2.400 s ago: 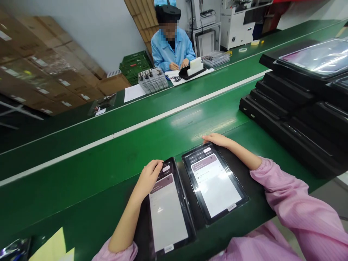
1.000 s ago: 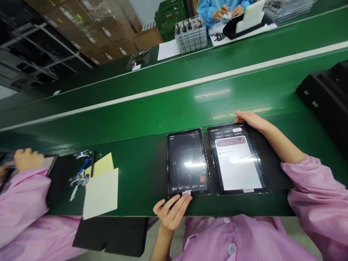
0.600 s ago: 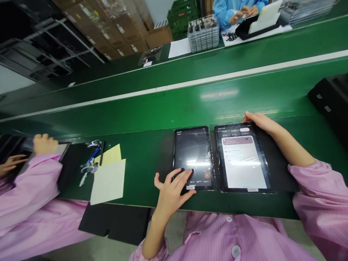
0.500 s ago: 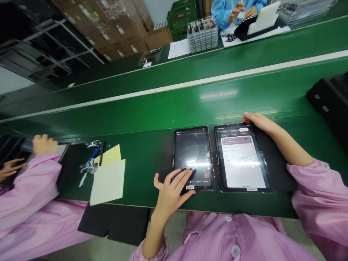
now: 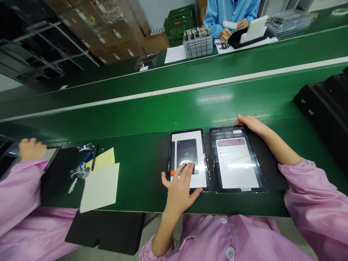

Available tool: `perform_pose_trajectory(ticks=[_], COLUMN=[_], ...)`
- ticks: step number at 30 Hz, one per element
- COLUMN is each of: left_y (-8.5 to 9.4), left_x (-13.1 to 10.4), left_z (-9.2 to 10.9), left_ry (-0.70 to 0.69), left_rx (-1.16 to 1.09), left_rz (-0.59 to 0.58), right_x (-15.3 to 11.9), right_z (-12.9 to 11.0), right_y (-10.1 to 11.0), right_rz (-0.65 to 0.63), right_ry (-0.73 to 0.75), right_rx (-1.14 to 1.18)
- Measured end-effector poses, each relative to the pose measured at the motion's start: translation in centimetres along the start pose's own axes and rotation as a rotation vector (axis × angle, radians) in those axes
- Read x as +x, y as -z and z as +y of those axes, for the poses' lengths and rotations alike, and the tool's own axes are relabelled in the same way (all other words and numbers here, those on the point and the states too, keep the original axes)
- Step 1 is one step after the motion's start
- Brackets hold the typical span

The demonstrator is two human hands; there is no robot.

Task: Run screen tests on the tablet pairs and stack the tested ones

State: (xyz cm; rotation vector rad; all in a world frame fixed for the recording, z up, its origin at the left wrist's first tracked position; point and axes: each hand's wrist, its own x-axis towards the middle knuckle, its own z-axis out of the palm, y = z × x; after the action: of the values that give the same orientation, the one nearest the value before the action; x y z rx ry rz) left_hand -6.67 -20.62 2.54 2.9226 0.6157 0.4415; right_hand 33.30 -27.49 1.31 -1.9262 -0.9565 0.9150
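Note:
Two tablets lie side by side on the green bench. My left hand (image 5: pixel 178 194) is open over the lower part of the left tablet (image 5: pixel 204 159), fingers stretched and fingertips at its screen. That screen shows a dark app card on a white background. At the top edge of the right tablet (image 5: pixel 239 165), my right hand (image 5: pixel 251 125) grips near the upper right corner, its fingers partly hidden. The right tablet displays a mostly white page with a mauve banner at the top. A small label sits on its lower edge.
Left of the tablets are yellowish paper sheets (image 5: pixel 100 186) and keys (image 5: pixel 78 172). A neighbour's pink sleeve (image 5: pixel 24 188) is at far left. Black trays (image 5: pixel 326 105) stand at right. Across the bench, a person in blue (image 5: pixel 213 18) works beside stacked clear trays (image 5: pixel 198 43).
The left tablet's screen has switched from a dark page to a shrunken app card on white. My left hand's fingers have slid up the screen. The right hand stays at its tablet.

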Motion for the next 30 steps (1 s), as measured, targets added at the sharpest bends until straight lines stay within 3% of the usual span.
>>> perform_pose_trajectory(ticks=[5, 13, 18, 23, 26, 30], left_y=[0.1, -0.1, 0.0, -0.1, -0.4, -0.8], left_x=[0.6, 0.3, 0.0, -1.0, -1.5, -1.2], left_z=[0.8, -0.8, -1.1, -3.6, -5.8, -7.7], left_ry=[-0.141, 0.066, 0.064, 0.19, 0.263, 0.182], left_rx=[-0.077, 0.012, 0.004, 0.012, -0.018, -0.203], left_rz=[0.042, 0.22, 0.142, 0.341, 0.274, 0.218], right_x=[0.1, 0.0, 0.0, 0.1, 0.1, 0.1], right_z=[0.2, 0.3, 0.3, 0.3, 0.3, 0.4], right_y=[-0.1, 0.0, 0.0, 0.0, -0.1, -0.1], right_rz=[-0.001, 0.002, 0.001, 0.005, -0.002, 0.002], right_ry=[-0.009, -0.032, -0.032, -0.024, -0.027, -0.025], right_rx=[0.001, 0.027, 0.032, 0.022, 0.03, 0.061])
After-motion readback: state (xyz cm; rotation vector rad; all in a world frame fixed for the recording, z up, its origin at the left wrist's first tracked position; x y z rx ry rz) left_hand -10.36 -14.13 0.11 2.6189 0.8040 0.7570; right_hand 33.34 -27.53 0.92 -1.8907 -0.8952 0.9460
